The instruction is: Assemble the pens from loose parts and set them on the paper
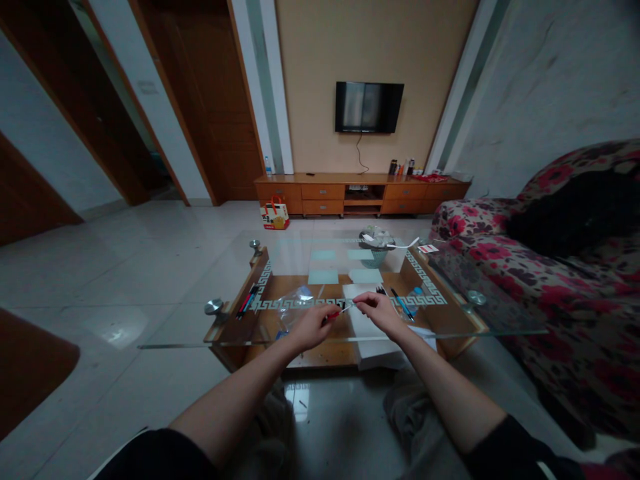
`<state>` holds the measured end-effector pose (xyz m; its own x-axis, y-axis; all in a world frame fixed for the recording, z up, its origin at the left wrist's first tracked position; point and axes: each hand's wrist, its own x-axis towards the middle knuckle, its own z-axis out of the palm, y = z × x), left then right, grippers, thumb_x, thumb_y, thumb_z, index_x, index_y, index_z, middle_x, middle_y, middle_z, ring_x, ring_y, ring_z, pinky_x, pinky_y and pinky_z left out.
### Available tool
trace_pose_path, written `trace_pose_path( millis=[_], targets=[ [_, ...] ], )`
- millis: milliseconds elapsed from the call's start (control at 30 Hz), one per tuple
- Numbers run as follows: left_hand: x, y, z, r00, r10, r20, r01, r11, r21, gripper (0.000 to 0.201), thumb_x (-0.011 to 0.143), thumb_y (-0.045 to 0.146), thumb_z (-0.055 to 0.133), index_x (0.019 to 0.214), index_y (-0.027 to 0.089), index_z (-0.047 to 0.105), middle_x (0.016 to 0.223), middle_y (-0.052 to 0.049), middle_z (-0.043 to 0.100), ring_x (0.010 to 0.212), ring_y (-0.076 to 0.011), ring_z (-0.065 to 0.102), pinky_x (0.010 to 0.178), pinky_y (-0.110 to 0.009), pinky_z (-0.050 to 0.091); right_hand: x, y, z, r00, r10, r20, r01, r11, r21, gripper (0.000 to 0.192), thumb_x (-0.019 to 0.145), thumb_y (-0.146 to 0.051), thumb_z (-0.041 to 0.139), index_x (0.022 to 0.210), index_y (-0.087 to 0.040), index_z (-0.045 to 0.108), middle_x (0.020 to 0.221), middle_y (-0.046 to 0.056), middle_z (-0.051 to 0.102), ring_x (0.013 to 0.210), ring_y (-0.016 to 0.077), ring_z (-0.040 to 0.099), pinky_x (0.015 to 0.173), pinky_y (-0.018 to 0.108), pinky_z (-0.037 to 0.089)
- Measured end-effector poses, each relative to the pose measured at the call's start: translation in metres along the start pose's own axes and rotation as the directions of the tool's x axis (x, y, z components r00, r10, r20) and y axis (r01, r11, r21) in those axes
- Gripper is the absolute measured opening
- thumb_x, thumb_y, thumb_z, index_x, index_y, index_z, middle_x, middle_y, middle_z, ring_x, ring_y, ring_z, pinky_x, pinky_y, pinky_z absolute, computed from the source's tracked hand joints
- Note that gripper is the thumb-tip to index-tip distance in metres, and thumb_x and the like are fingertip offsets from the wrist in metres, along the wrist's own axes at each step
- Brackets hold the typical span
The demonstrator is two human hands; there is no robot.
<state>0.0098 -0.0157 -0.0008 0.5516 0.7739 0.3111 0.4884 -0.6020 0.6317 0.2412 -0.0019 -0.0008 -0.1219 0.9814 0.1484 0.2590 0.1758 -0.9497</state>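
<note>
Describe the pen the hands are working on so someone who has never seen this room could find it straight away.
Start at the glass coffee table in front of the floral sofa. Over its near edge, the left hand and right hand hold one thin red pen between them. Unlike the loose pens lying flat at the table's left end, this one is lifted off the glass, pinched at both ends.

Glossy clear glass tabletop (200,337); wooden frame (235,327); crinkled clear plastic bag (295,303).

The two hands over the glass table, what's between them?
In the head view, a thin pen bridges the left hand and right hand, above the glass table; nothing else sits between.
</note>
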Motion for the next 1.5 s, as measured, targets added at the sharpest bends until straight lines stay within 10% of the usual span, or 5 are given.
trace_pose_path(
  millis=[600,1100,1333,1500],
  targets=[
    [-0.004,0.006,0.0,0.994,0.06,0.091,-0.059,0.998,-0.012,0.053,0.077,0.011,0.051,0.13,0.021,0.051,0.099,-0.005,0.066,0.078,-0.0155,0.058,0.074,-0.026,0.045,-0.006,0.006,0.015,0.99,-0.071,0.122,0.071,0.997,0.006,0.03,0.076,-0.03,0.065,0.102,-0.016,0.068,0.076,0.001,0.065,0.067,0.0124,0.056,0.064,0.025,0.044],
    [-0.003,-0.002,0.005,0.996,-0.054,0.066,0.065,0.983,-0.175,0.066,0.084,0.016,0.049,0.147,0.024,0.03,0.081,0.0,0.06,0.058,-0.0084,0.051,0.059,-0.021,0.043,-0.008,-0.006,0.015,0.982,0.142,0.122,-0.171,0.945,0.278,0.047,0.069,-0.027,0.066,0.116,-0.02,0.058,0.095,0.006,0.071,0.069,0.0132,0.062,0.055,0.022,0.043],
    [-0.003,-0.011,0.004,0.987,-0.158,0.028,0.157,0.922,-0.353,0.066,0.085,0.019,0.052,0.147,0.026,0.03,0.089,0.0,0.059,0.061,-0.0071,0.054,0.058,-0.02,0.045,0.006,0.017,0.016,0.988,0.079,-0.131,-0.065,0.992,0.108,0.028,0.072,-0.028,0.062,0.098,-0.017,0.065,0.076,0.002,0.066,0.06,0.0127,0.056,0.056,0.025,0.044],
    [-0.003,-0.016,0.005,0.98,-0.201,-0.002,0.186,0.91,-0.371,0.065,0.086,0.022,0.052,0.147,0.024,0.029,0.086,-0.001,0.061,0.061,-0.008,0.054,0.058,-0.021,0.044,0.006,0.025,0.018,0.993,-0.042,-0.107,0.03,0.993,-0.114,0.024,0.079,-0.029,0.058,0.099,-0.018,0.066,0.086,0.004,0.067,0.069,0.015,0.059,0.066,0.029,0.047]
  ],
)
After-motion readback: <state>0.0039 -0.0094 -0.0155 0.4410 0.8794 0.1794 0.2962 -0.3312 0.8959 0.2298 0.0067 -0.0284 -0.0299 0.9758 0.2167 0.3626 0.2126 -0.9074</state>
